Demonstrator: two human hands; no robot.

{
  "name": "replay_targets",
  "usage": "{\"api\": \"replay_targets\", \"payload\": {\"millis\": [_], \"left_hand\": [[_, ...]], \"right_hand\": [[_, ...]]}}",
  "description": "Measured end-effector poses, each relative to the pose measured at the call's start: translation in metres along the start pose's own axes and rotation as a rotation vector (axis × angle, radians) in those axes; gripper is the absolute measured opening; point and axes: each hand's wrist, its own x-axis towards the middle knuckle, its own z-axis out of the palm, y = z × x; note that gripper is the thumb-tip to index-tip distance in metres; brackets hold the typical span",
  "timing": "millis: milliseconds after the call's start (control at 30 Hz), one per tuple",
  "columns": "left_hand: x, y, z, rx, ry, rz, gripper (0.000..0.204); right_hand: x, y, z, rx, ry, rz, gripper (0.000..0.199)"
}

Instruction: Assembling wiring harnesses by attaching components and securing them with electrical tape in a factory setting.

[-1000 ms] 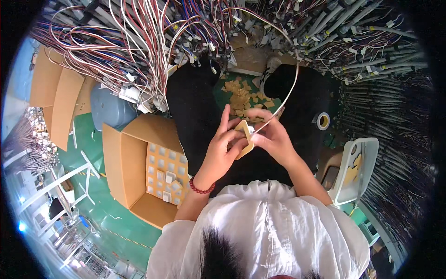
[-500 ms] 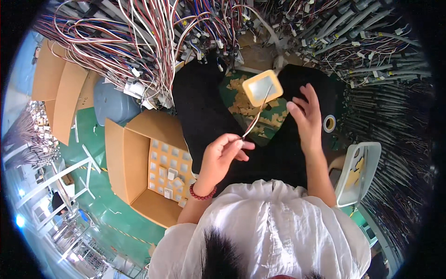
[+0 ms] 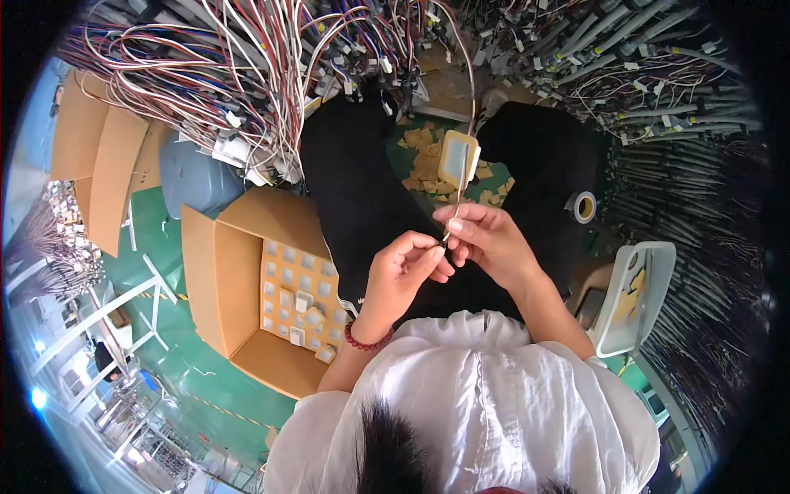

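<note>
Pinching a thin white-and-brown cable (image 3: pixel 459 196), the left hand (image 3: pixel 397 273) and right hand (image 3: pixel 498 243) nearly meet at the fingertips.

Right of the open brown cardboard box (image 3: pixel 233 288), the left thumb and fingers close on what seems the cable's lower end, its tip mostly hidden; a loose pinch could let something so thin slip out. Midway, a rounded rectangular panel with a tan rim and pale centre (image 3: pixel 453 159) appears held up by the cable alone, so a sharp tug could swing it or strain the joint. The right fingers grip just above the left ones, and pulling too hard between them could damage the wire. The cable spans the gap between both hands; the panel stands beyond their fingertips, touched by neither, nearer the right.
</note>
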Motion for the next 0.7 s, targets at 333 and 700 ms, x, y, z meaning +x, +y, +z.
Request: {"api": "replay_targets", "payload": {"millis": [333, 700], "left_hand": [[0.001, -0.002, 0.003, -0.326, 0.021, -0.153, 0.016], [-0.004, -0.009, 0.001, -0.322, 0.108, -0.082, 0.019]], "right_hand": [[-0.001, -0.004, 0.002, -0.114, -0.031, -0.128, 0.014], [-0.004, -0.008, -0.004, -0.099, 0.027, -0.205, 0.008]]}}
